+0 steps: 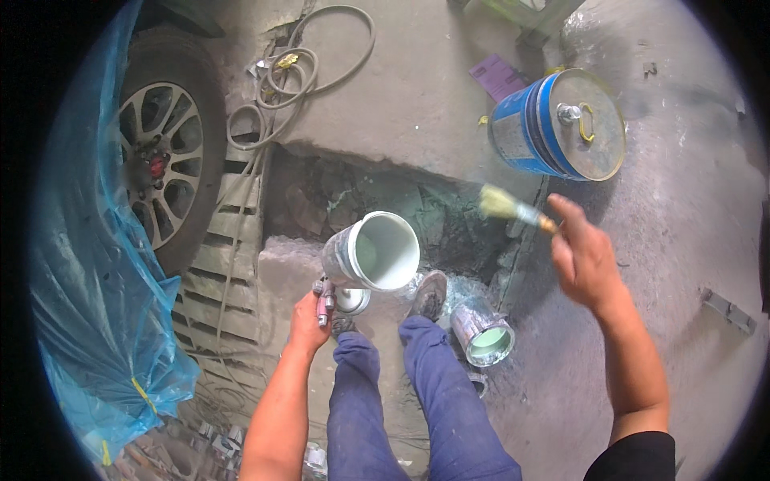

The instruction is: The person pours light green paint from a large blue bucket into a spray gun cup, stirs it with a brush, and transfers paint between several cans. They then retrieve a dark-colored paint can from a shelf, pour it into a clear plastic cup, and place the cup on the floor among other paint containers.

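My left hand (pixel 307 321) grips a metal spray gun (pixel 324 301), with a white cylindrical cup (pixel 341 256) at it, open top tilted toward me and pale green residue inside. My right hand (pixel 581 260) holds a paintbrush (pixel 513 210) with pale yellowish bristles, right of the cup. On the ground by my right shoe (pixel 428 293) stands a can wrapped in crumpled covering (pixel 473 317), holding pale green paint. A small white container (pixel 353 301) sits partly hidden under the cup.
A pit (pixel 313 200) with broken edges lies ahead. A blue drum (pixel 521 136) stands at upper right, a coiled hose (pixel 329 76) at upper left. On the left are slats (pixel 216 313), a wheel (pixel 164 112) and blue plastic sheeting (pixel 88 321). A dark bracket (pixel 726 311) lies at right.
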Available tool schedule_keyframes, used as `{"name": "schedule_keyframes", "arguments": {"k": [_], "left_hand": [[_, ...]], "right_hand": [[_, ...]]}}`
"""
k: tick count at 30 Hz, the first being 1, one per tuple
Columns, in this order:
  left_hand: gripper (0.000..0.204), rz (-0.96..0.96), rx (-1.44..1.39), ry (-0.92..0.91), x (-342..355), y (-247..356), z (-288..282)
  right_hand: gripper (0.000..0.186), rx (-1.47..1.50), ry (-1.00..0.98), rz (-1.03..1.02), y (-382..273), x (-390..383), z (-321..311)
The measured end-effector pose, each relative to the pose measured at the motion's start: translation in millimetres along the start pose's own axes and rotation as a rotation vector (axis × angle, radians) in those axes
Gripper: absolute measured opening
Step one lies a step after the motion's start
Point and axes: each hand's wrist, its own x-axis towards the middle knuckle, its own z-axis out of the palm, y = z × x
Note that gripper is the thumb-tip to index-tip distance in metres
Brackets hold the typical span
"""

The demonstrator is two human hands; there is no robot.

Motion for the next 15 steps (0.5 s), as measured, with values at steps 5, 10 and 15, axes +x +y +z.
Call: {"name": "schedule_keyframes", "arguments": {"k": [5, 10, 15], "left_hand": [[0.022, 0.023, 0.105, 0.039, -15, -8, -4], [0.025, 0.009, 0.145, -0.017, -26, -3, -13], [0.021, 0.076, 0.090, -0.058, -29, 8, -18]], "right_hand": [[0.055, -0.042, -0.077, -0.268, -73, -16, 11], [0.060, -0.296, -0.293, -0.468, -125, -18, 11], [0.049, -0.235, -0.137, -0.439, -151, -26, 40]]}}
